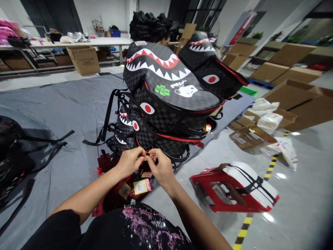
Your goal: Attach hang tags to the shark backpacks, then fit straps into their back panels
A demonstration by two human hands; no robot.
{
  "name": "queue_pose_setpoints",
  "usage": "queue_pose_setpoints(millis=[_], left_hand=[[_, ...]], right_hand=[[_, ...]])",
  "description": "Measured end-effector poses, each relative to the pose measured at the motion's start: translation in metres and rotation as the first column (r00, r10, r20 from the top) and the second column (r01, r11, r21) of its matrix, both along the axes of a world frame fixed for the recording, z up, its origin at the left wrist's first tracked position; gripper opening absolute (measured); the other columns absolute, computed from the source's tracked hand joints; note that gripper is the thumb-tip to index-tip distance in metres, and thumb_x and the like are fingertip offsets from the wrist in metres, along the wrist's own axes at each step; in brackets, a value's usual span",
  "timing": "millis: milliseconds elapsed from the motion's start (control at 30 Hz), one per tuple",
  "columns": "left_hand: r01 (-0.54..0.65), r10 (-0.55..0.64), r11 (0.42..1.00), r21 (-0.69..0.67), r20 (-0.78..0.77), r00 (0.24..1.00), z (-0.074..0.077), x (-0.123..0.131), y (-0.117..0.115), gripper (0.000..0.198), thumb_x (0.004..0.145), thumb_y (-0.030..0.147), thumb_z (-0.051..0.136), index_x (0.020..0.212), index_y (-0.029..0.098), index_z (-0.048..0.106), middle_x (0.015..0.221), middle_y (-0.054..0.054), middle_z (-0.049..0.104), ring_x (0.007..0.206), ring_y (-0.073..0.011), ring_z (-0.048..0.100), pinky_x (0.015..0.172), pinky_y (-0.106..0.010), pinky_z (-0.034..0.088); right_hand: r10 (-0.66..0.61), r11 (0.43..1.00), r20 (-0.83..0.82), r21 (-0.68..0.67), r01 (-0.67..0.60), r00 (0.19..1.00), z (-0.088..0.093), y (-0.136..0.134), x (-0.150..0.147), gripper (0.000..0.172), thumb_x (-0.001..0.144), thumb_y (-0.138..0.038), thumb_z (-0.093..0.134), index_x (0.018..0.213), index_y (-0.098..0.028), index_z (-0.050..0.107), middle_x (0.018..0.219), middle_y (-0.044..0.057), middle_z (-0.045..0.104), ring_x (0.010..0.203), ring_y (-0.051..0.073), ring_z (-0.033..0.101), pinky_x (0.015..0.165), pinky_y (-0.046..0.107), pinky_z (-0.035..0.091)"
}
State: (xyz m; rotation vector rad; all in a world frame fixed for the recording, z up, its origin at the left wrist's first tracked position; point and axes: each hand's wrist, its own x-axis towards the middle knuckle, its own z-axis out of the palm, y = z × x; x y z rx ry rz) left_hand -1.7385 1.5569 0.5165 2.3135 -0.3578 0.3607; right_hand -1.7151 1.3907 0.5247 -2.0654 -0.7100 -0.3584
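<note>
My left hand (130, 161) and my right hand (163, 168) meet fingertip to fingertip, both closed in a pinch. Between them shows a small bit of red and black, too small to name. Just beyond my fingers rises a stack of dark checkered backpacks (179, 119) with shark teeth and red-and-white eyes printed on them. The large top backpack (153, 80) also carries green and white prints. Under my hands lie dark red pieces (106, 194), partly hidden by my left forearm. Among them is a yellow-edged tag (141, 186).
Grey sheeting (65, 104) covers the surface. Black bags with straps (13, 156) lie at the left. A red stool (215, 189) with a white strapped top stands right, near striped floor tape (244, 229). Cardboard boxes (299, 100) fill the right side; a long table (109, 41) stands behind.
</note>
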Motion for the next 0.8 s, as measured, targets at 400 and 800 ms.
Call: queue_pose_setpoints(millis=[400,800], left_hand=[[0.056,-0.056,0.998,-0.034,0.009,0.998,-0.0013,-0.0056,0.0005,0.018,0.092,0.014,0.052,0.101,0.021,0.066,0.094,-0.002,0.075,0.080,-0.0143,0.070,0.069,-0.023,0.049],[-0.002,0.000,0.999,0.043,0.036,0.999,0.0031,-0.0056,0.0005,0.012,0.090,0.016,0.054,0.086,0.019,0.065,0.083,-0.002,0.072,0.073,-0.0149,0.067,0.065,-0.024,0.048]], right_hand=[[0.046,0.994,-0.052,0.103,-0.040,0.998,0.0024,0.0013,-0.0001,0.003,0.089,-0.020,0.057,0.089,-0.022,0.060,0.079,0.000,0.066,0.071,0.015,0.063,0.068,0.026,0.052],[0.034,0.995,-0.044,0.096,-0.030,0.998,0.0097,0.0029,-0.0039,0.005,0.089,-0.020,0.056,0.086,-0.021,0.060,0.078,0.001,0.067,0.070,0.016,0.063,0.067,0.028,0.054]])
